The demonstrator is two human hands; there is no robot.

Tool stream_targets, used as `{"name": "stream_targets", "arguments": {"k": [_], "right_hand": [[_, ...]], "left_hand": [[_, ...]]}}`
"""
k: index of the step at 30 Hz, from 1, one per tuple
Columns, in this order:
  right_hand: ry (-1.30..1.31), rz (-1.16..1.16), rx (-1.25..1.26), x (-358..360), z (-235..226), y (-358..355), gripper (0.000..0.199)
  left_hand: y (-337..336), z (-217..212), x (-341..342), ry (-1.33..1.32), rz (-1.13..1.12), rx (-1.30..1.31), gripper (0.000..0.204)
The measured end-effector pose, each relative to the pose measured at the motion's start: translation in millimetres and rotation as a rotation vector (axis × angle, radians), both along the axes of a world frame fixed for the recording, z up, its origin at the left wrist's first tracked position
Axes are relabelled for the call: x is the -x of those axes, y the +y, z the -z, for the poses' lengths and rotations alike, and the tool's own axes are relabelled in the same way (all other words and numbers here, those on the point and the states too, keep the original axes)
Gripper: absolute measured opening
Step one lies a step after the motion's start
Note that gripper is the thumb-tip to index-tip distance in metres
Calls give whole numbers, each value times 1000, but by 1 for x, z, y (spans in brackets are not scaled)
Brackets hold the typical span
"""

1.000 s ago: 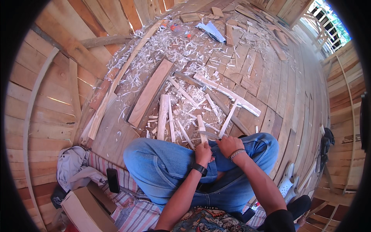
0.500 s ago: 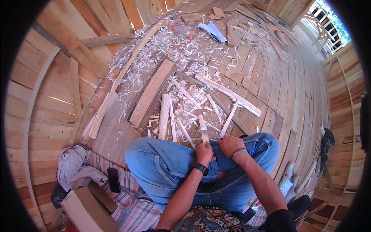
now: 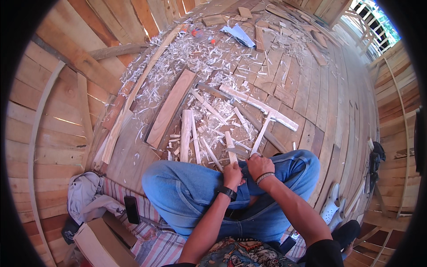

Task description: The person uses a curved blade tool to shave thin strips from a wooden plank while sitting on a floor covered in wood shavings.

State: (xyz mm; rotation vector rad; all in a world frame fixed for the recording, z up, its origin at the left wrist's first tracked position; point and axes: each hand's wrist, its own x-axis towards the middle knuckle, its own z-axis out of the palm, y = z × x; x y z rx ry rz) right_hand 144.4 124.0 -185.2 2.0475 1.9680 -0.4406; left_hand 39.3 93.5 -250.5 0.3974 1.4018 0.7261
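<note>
My left hand (image 3: 232, 175) is closed round the lower end of a pale wood strip (image 3: 230, 143), which points away from me above my crossed legs. A knife sits in the fist of my right hand (image 3: 260, 166); its handle is hidden by the fingers. The knife's blade (image 3: 239, 151) reaches leftward and lies against the strip, a little beyond my left fingers. Several cut wood sticks lie on the floor just ahead, among them a thick pale one (image 3: 185, 135) and a thin one (image 3: 261, 133).
A wide brown board (image 3: 172, 109) and a long pale batten (image 3: 271, 108) lie ahead amid curled shavings (image 3: 178, 58). By my left knee are a black phone (image 3: 132, 209) and a cardboard box (image 3: 100, 244) on a striped cloth (image 3: 155, 240). Light clogs (image 3: 330, 204) stand at my right.
My right hand has drawn slightly left and nearer to me, and the blade now crosses the strip at a steeper slant. The whole view has shifted a little.
</note>
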Motion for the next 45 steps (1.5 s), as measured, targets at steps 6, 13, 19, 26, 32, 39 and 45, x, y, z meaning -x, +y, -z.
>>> {"name": "stream_targets", "arguments": {"k": [6, 13, 19, 26, 32, 39, 45], "right_hand": [[-45, 107, -52, -6, 48, 12, 33], [212, 118, -16, -25, 0, 30, 41], [341, 12, -29, -72, -29, 19, 45], [74, -274, 7, -31, -27, 5, 44], [47, -286, 37, -28, -20, 13, 40], [42, -259, 97, -23, -9, 19, 41], [6, -246, 61, -20, -7, 13, 42]], "left_hand": [[0, -17, -5, 56, 136, 34, 34], [-3, -20, 1, 8, 15, 12, 34], [-4, -11, -2, 42, -51, -31, 33], [-4, -12, 1, 43, 6, -48, 27], [-4, -15, 0, 51, 9, -58, 27], [-5, -13, 2, 25, -7, -56, 27], [-6, -13, -2, 32, -10, -54, 27]]}}
